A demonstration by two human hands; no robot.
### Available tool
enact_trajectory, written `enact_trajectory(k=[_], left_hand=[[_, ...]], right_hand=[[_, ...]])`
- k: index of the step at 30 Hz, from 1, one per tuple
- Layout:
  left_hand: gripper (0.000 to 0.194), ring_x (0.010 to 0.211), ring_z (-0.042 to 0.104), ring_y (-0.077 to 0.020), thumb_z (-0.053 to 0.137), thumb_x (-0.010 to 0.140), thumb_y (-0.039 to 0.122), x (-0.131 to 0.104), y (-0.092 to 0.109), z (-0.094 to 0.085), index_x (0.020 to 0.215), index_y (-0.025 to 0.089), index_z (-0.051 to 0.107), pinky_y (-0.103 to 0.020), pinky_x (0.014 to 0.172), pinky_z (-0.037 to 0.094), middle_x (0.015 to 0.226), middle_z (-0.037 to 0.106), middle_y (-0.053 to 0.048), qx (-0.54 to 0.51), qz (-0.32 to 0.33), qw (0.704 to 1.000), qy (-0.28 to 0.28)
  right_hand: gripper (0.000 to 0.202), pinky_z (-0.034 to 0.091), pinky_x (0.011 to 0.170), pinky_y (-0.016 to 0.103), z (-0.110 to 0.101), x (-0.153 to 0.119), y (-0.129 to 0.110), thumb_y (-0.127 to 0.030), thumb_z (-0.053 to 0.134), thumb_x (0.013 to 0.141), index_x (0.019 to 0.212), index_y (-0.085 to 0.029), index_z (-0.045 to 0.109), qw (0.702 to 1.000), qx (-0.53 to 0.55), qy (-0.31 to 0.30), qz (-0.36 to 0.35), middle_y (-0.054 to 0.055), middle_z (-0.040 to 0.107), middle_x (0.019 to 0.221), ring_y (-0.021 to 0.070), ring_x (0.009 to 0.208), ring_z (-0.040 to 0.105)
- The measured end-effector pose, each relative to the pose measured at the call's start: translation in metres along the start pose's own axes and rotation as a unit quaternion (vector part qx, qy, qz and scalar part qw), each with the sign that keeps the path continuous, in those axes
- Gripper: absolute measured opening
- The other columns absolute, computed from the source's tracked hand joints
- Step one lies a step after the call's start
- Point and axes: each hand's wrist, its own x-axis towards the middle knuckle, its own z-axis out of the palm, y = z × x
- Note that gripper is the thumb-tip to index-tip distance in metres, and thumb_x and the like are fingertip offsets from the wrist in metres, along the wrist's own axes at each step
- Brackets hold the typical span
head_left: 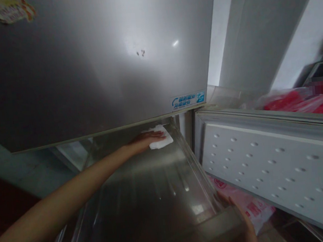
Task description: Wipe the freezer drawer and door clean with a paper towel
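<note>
A clear, smoky-looking plastic drawer (152, 181) sticks out from the lower part of a fridge, below a silver door. My left hand (148, 137) reaches far into it and presses a folded white cloth (163, 138) against the surface near its back right corner. At the drawer's front right corner, my right hand (242, 219) is wrapped round the front edge, its fingers partly hidden behind the plastic.
The silver upper door (104, 66) with a blue label hangs over the drawer's back. A dimpled white inner door (265, 165) stands open at the right. Behind it lie red plastic bags (294, 101); a pink bag (249, 203) sits below it.
</note>
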Motion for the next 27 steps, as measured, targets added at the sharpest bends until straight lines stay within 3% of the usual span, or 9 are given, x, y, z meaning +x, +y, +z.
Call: enact_trajectory(k=[4, 8, 12, 15, 21, 27], left_hand=[[0.045, 0.142, 0.035, -0.0183, 0.034, 0.100, 0.012, -0.015, 0.029, 0.003, 0.141, 0.023, 0.047, -0.038, 0.117, 0.030, 0.151, 0.043, -0.007, 0.023, 0.066, 0.997, -0.035], [0.046, 0.141, 0.037, -0.0179, 0.031, 0.101, 0.012, -0.038, 0.077, 0.009, 0.142, 0.024, 0.046, -0.040, 0.119, 0.029, 0.151, 0.043, -0.006, 0.044, 0.123, 0.989, -0.064], [0.041, 0.138, 0.043, -0.0179, 0.033, 0.102, 0.020, -0.062, 0.122, 0.017, 0.139, 0.025, 0.049, -0.037, 0.119, 0.029, 0.149, 0.047, -0.006, 0.046, 0.225, 0.972, -0.048], [0.040, 0.139, 0.041, -0.0171, 0.034, 0.102, 0.021, -0.072, 0.138, 0.020, 0.139, 0.026, 0.048, -0.036, 0.121, 0.023, 0.148, 0.048, -0.003, 0.049, 0.262, 0.963, -0.038], [0.041, 0.141, 0.038, -0.0156, 0.030, 0.103, 0.020, -0.064, 0.127, 0.015, 0.139, 0.028, 0.049, -0.036, 0.123, 0.019, 0.149, 0.047, -0.001, 0.056, 0.278, 0.957, -0.068], [0.043, 0.140, 0.039, -0.0135, 0.031, 0.102, 0.015, -0.036, 0.070, 0.008, 0.139, 0.028, 0.049, -0.034, 0.120, 0.025, 0.151, 0.044, -0.004, 0.034, 0.193, 0.979, -0.050]], right_hand=[[0.074, 0.055, 0.088, 0.053, -0.008, 0.003, 0.009, -0.057, 0.076, 0.066, 0.130, -0.027, 0.054, 1.000, -0.004, -0.008, -0.007, 0.012, 0.060, 0.125, 0.0361, 0.118, 0.057], [0.075, 0.057, 0.081, 0.049, -0.014, 0.002, 0.015, -0.052, 0.079, 0.064, 0.130, -0.027, 0.054, 1.000, -0.010, -0.016, -0.006, 0.013, 0.061, 0.123, 0.0360, 0.114, 0.060], [0.079, 0.055, 0.086, 0.052, -0.015, -0.001, 0.016, -0.056, 0.078, 0.063, 0.132, -0.028, 0.053, 1.000, -0.015, -0.011, -0.005, 0.013, 0.060, 0.126, 0.0373, 0.118, 0.057], [0.080, 0.054, 0.090, 0.053, -0.015, -0.001, 0.014, -0.058, 0.078, 0.063, 0.132, -0.026, 0.052, 1.000, -0.018, -0.008, 0.000, 0.013, 0.058, 0.127, 0.0378, 0.122, 0.054], [0.076, 0.055, 0.088, 0.049, -0.012, -0.005, 0.010, -0.056, 0.074, 0.069, 0.135, -0.027, 0.049, 1.000, -0.012, -0.006, 0.019, 0.013, 0.058, 0.129, 0.0359, 0.122, 0.054], [0.076, 0.055, 0.089, 0.051, -0.007, -0.008, 0.008, -0.057, 0.074, 0.069, 0.135, -0.029, 0.048, 0.999, -0.006, 0.010, 0.030, 0.013, 0.057, 0.130, 0.0369, 0.122, 0.054]])
